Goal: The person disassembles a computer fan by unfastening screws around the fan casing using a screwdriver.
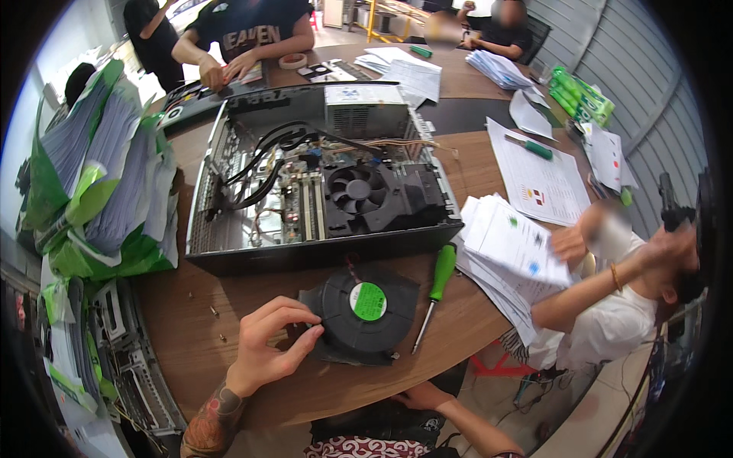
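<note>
A black blower fan (336,305) with a round green-and-white label lies flat on the wooden table in front of me. At its left edge, my left hand (271,340) has thumb and fingers bent together in a pinch; anything tiny between the tips is too small to make out. My right hand (426,397) rests low by my lap at the table's edge, fingers stretched out and partly hidden, holding nothing visible. Right of the fan lies a screwdriver (441,275) with a green handle. Behind the fan stands an opened computer case (321,248), showing a black cooling fan (356,189), cables and memory sticks.
Small brass-coloured screws (214,311) lie left of my hand. Green bags of papers (114,168) crowd the left; paper stacks (511,237) and another screwdriver (534,148) lie right. A co-worker in white (603,305) sits close at right; another person (252,34) works across the table.
</note>
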{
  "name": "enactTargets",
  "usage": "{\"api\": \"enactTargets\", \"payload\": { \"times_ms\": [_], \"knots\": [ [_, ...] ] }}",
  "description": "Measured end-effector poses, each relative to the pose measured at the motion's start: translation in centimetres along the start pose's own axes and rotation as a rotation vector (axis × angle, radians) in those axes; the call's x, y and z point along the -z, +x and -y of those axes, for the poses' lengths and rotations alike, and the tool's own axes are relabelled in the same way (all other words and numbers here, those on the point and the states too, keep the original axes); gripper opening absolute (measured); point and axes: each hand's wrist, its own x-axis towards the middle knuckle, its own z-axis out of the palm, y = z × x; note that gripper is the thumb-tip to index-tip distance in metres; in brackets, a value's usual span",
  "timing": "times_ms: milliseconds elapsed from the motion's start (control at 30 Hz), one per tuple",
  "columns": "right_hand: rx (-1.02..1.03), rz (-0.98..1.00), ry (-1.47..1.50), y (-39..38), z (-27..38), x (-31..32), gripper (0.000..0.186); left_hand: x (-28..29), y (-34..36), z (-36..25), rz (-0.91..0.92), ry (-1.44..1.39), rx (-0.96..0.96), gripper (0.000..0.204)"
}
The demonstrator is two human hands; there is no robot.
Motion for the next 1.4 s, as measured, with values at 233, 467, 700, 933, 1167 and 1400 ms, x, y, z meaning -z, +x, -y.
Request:
{"api": "enactTargets", "payload": {
  "times_ms": [233,467,700,933,1167,1400],
  "knots": [
    [-0.067,0.378,0.363,0.2,13.6,14.4,0.027,0.1,-0.5,0.8,0.015,-0.123,0.046,0.016],
    [-0.12,-0.913,0.46,6.1,11.0,18.9,0.012,-0.1,-0.8,0.7,0.06,-0.135,0.045,0.015],
    [-0.203,-0.992,0.44,7.0,10.1,18.2,0.013,0.3,-0.5,0.0,0.111,-0.12,0.055,0.017],
    [-0.191,-0.973,0.402,7.1,9.8,18.2,0.012,0.0,-0.4,0.9,0.078,-0.113,-0.009,0.015],
    [-0.183,-0.953,0.374,7.1,10.2,18.4,0.012,0.1,-0.1,0.7,0.081,-0.103,0.008,0.015],
    [-0.162,-0.946,0.374,7.1,10.1,18.3,0.014,0.1,0.0,0.6,0.092,-0.126,-0.009,0.014]
  ]
}}
